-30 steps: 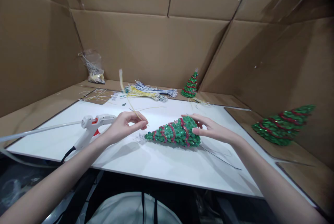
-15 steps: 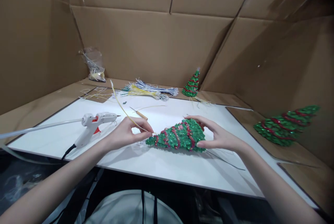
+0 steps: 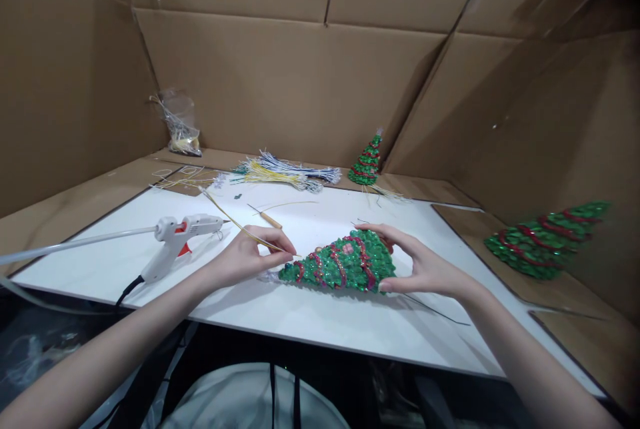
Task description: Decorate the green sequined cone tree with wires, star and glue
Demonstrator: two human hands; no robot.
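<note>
A small green Christmas tree (image 3: 340, 262) with a red garland lies on its side above the white board (image 3: 320, 336), its tip pointing left. Around its wide base, the fingers and thumb of my right hand (image 3: 417, 264) are closed. A dark wire (image 3: 437, 312) runs out from the base to the right. Between thumb and fingertips my left hand (image 3: 255, 254) pinches a thin yellow wire (image 3: 227, 210), whose end is close to the upper side of the tree near its tip. Whether the wire enters the tree I cannot tell.
A white glue gun (image 3: 175, 239) rests at the left. Behind the hands lies an awl (image 3: 270, 219) with a wooden handle. Wire bundles (image 3: 285, 172), a plastic bag (image 3: 183, 126) and an upright tree (image 3: 367, 161) are at the back. Another tree (image 3: 545, 242) lies right.
The free end of the yellow wire has dropped lower and to the left. The tree has turned slightly in my right hand; both hands stay in nearly the same place.
</note>
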